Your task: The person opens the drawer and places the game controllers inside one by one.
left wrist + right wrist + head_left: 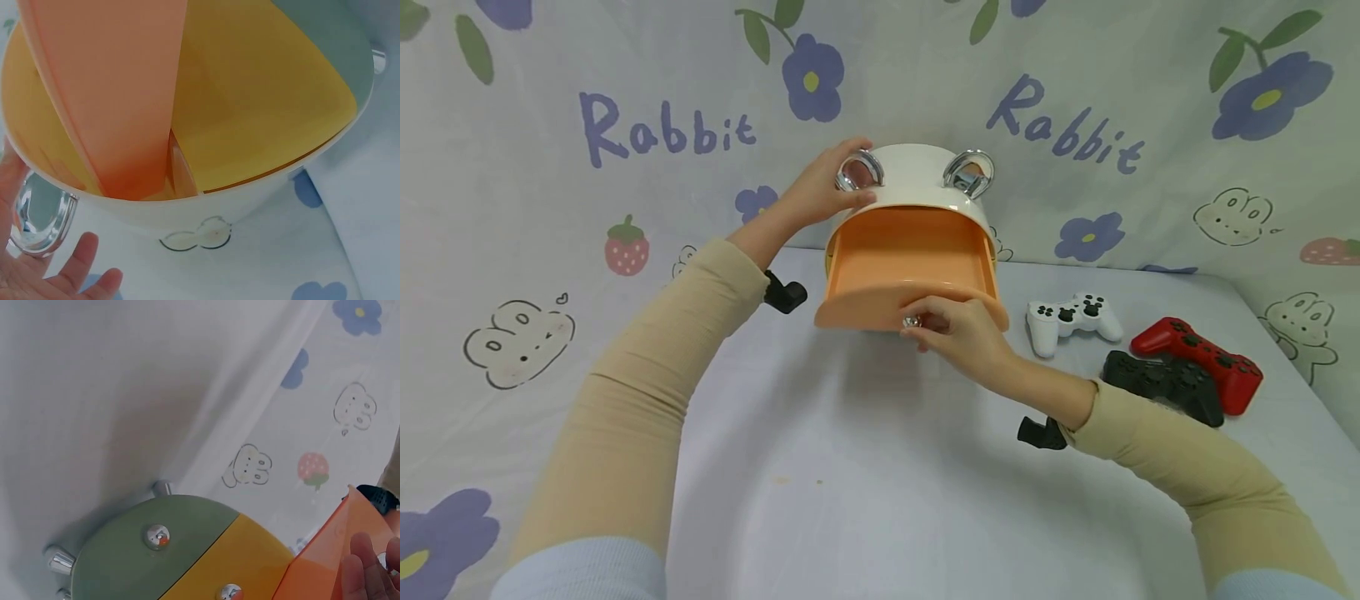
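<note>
A white rounded drawer box (pixel 917 171) with a chrome ear-shaped ring on each side of its top stands against the cloth. Its orange drawer (pixel 913 250) is pulled out, and its inside looks bare. My left hand (pixel 831 183) grips the left chrome ear (pixel 860 171), thumb in front; in the left wrist view some of its fingers are spread below the ear. With thumb and fingers, my right hand (pixel 966 337) pinches the small chrome knob (pixel 912 322) on the drawer's front. Yellow (pixel 225 556) and green drawer fronts (pixel 119 550) show in the right wrist view, each with a chrome knob.
Right of the box lie a white game controller (pixel 1072 319), a red one (pixel 1202 358) and a black one (pixel 1161 385); the black overlaps the red. A white cloth with rabbit and flower prints hangs behind. Short chrome legs (pixel 59 558) support the box.
</note>
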The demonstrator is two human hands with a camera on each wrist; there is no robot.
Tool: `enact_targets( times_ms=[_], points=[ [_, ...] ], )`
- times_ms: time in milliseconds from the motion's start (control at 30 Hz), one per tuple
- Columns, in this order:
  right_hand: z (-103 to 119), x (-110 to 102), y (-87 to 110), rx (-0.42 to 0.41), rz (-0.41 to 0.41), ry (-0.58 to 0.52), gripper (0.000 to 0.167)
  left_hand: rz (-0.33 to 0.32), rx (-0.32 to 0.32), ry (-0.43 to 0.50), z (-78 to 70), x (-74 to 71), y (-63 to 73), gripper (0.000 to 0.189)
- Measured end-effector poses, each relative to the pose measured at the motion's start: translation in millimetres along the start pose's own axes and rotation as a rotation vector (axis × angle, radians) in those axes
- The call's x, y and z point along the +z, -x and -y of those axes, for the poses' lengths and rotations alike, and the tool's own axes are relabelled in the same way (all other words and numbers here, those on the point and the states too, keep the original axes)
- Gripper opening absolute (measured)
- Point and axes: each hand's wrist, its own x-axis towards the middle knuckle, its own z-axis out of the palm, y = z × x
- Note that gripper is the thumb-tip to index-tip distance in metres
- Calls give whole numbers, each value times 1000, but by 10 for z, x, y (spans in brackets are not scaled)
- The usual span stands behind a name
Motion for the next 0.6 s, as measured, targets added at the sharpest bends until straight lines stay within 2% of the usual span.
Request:
enact_targets(
  times_ms=[300,600],
  points=[
    [37,26,63,11,22,-44,23,-1,-5,2,4,-1,3,70],
    [71,53,112,-6,17,-12,21,-8,0,4,-5,4,-4,68]
  ],
)
